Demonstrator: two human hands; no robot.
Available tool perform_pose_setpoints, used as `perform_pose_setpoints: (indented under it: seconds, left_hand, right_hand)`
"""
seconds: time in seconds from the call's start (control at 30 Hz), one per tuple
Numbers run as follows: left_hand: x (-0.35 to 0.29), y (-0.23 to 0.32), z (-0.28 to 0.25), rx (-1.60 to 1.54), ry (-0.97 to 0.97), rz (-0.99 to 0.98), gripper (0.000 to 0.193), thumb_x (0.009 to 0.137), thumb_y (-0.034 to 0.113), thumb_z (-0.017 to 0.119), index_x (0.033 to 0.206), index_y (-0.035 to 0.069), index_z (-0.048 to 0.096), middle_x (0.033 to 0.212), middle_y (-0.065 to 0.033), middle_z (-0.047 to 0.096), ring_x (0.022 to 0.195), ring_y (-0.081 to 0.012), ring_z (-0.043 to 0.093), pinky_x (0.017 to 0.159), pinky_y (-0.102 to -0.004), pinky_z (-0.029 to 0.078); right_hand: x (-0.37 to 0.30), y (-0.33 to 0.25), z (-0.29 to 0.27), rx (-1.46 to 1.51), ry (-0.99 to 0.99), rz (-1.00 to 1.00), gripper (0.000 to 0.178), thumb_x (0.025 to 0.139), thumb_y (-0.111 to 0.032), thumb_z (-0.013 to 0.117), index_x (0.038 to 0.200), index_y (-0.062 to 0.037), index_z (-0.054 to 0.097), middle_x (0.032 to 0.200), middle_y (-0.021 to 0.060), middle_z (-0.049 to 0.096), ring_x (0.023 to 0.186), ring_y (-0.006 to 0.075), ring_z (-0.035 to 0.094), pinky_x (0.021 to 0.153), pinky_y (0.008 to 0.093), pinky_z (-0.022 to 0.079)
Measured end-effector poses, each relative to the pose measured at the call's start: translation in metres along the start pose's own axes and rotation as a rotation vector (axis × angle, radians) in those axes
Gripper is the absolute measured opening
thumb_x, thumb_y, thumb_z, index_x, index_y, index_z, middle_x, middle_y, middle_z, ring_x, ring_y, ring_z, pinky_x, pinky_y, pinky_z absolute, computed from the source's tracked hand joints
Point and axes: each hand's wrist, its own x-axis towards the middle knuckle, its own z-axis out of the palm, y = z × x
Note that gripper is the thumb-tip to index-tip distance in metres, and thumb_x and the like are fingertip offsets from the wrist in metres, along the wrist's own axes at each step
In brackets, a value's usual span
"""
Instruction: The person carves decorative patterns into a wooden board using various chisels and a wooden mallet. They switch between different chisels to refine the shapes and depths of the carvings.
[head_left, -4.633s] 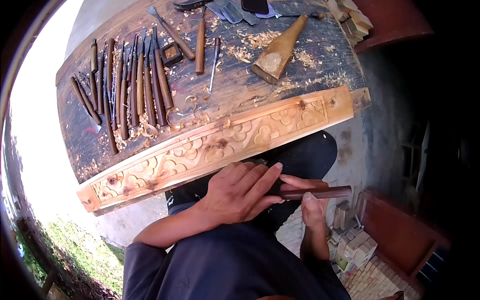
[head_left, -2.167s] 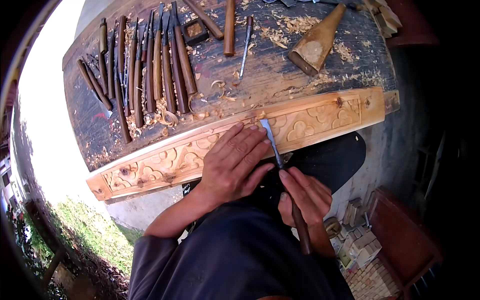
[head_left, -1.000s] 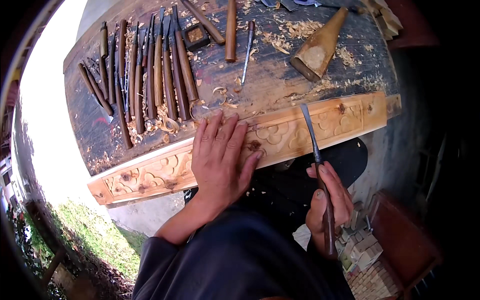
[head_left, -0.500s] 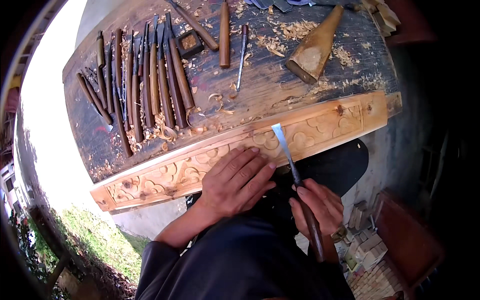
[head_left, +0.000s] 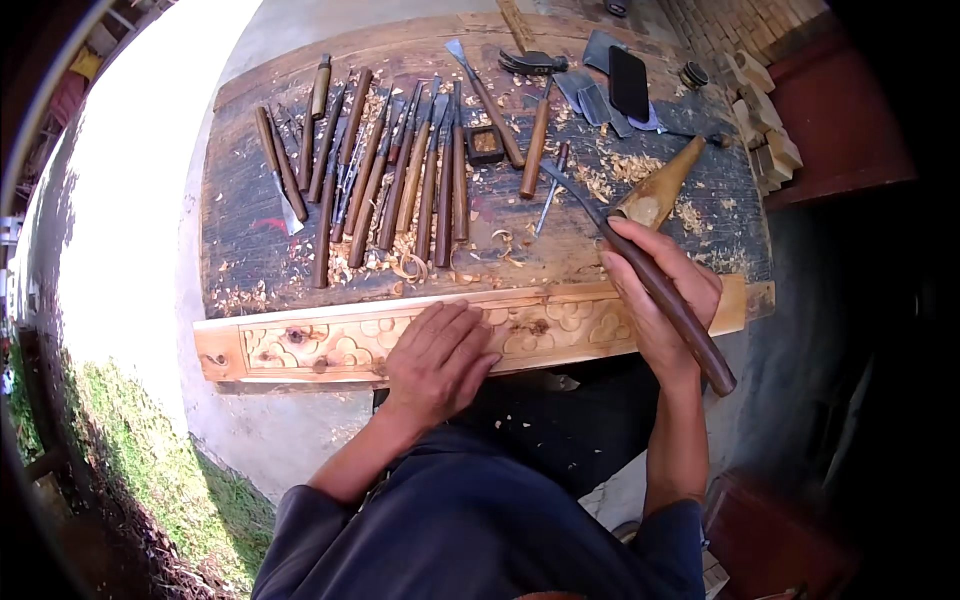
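Note:
A long pale board (head_left: pixel 540 330) carved with cloud-like relief lies along the near edge of the workbench. My left hand (head_left: pixel 435 360) rests on it, palm down with the fingers extended. Raised above the board's right part, my right hand (head_left: pixel 665 290) grips a chisel (head_left: pixel 706 356) by its dark wooden handle, the blade pointing up and left over the bench. Just beyond that hand lies a wooden mallet (head_left: pixel 668 183). A thin chisel (head_left: pixel 549 205) lies near the held chisel's tip. Several other carving chisels (head_left: pixel 428 195) lie in a row farther left.
The dark workbench (head_left: pixel 255 240) carries scattered shavings. A small square box (head_left: pixel 486 144), a claw hammer (head_left: pixel 533 63), a black phone (head_left: pixel 629 84) and grey abrasive-looking sheets (head_left: pixel 592 103) lie toward the back. Wood blocks (head_left: pixel 768 155) are stacked at the right edge.
My right hand has lifted the chisel up and away from the board, toward the mallet. My left hand stays on the board. The view has shifted, showing more of the bench's far side.

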Motion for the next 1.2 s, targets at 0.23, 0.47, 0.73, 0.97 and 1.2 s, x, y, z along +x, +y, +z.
perform_pose_setpoints:
  seconds: [0.23,0.47,0.73,0.97,1.2]
  left_hand:
    - [-0.017,-0.011,0.011,-0.025,0.092,0.001,0.025,0.085,0.014,0.087,0.105,0.002,0.077,0.121,-0.016,0.075,0.119,-0.0362,0.072,0.109,-0.0504,0.057]
    - [-0.011,-0.006,0.004,-0.039,0.123,0.002,0.026,0.085,0.017,0.087,0.105,0.002,0.077,0.12,-0.0155,0.075,0.121,-0.0362,0.07,0.108,-0.0502,0.057]
    - [-0.016,-0.006,0.009,-0.058,0.087,-0.015,0.029,0.083,0.018,0.088,0.107,0.004,0.078,0.118,-0.0131,0.076,0.12,-0.0353,0.071,0.107,-0.0486,0.057]
    - [-0.017,0.0,0.002,-0.113,0.064,-0.015,0.043,0.078,0.023,0.093,0.114,0.004,0.078,0.12,-0.0145,0.077,0.119,-0.0367,0.071,0.109,-0.0492,0.057]
    - [-0.02,0.005,-0.007,-0.893,-0.057,-0.418,0.088,0.082,0.03,0.098,0.152,-0.004,0.056,0.137,-0.0216,0.072,0.131,-0.0352,0.069,0.114,-0.0475,0.054]
  right_hand:
    - [0.066,0.016,0.051,0.077,-0.245,0.036,0.025,0.095,-0.012,0.082,0.117,-0.0001,0.08,0.098,0.01,0.084,0.086,0.0155,0.08,0.077,0.0303,0.061]
    - [0.104,0.021,0.069,0.058,-0.352,0.122,0.026,0.096,-0.021,0.081,0.114,-0.0019,0.08,0.088,0.0088,0.082,0.076,0.0149,0.078,0.072,0.0305,0.06]
    - [0.098,0.035,0.073,0.05,-0.292,0.118,0.022,0.095,-0.024,0.081,0.108,-0.0062,0.083,0.083,0.0078,0.08,0.072,0.0152,0.077,0.069,0.0312,0.059]
    - [0.097,0.024,0.082,-0.028,-0.241,-0.031,0.024,0.091,-0.029,0.087,0.099,-0.0067,0.082,0.081,0.0106,0.078,0.07,0.0279,0.074,0.065,0.0398,0.056]
    - [0.053,0.002,0.065,-0.113,0.056,-0.493,0.032,0.077,-0.012,0.09,0.091,-0.0055,0.062,0.089,0.01,0.071,0.073,0.0308,0.072,0.061,0.0401,0.055]
